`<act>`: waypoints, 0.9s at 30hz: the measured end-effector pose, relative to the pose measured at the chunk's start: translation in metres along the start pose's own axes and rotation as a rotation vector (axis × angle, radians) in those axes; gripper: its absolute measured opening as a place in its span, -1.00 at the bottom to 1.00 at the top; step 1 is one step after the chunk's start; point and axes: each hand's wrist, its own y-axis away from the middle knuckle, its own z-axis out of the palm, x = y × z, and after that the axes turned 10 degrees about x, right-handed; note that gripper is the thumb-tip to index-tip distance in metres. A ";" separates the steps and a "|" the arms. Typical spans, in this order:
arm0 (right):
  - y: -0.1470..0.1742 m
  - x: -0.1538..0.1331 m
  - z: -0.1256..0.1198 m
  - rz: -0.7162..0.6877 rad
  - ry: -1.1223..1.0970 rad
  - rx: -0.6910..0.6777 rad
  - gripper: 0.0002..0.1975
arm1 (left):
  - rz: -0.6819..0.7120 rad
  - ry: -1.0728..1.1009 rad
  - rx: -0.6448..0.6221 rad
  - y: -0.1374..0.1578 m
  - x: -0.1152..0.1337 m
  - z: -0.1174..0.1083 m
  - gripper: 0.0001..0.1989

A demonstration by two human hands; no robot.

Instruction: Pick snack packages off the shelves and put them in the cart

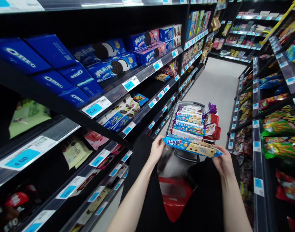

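Observation:
Between my two hands a long blue cookie packet (189, 146) is stretched level in front of my knees. My left hand (158, 147) pinches its left end, and my right hand (222, 159) grips the other end; part of the right fingers is hidden behind it. Just beyond it stands a grey basket (172, 114) filled with rows of similar blue cookie packets (189, 125). At the basket's right side lie red packets (213, 124) and a purple one (209, 109).
On the left, a dark shelf holds blue Oreo boxes (50, 83), with price tags (96, 107) along its edges. Bagged snacks (281, 120) fill the right shelf. A grey floor aisle (211, 80) runs ahead. A red bag (175, 196) is below my arms.

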 end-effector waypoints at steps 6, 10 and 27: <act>0.000 0.006 0.006 -0.088 0.035 0.001 -0.77 | 0.223 -0.168 0.130 -0.001 -0.001 -0.002 -0.78; -0.002 0.010 0.008 -0.142 0.030 0.013 -0.68 | 0.329 -0.245 0.169 -0.003 -0.003 -0.002 -0.78; -0.007 0.019 0.012 -0.284 0.503 0.268 -0.61 | 0.000 -0.336 0.179 0.007 -0.002 0.008 -0.75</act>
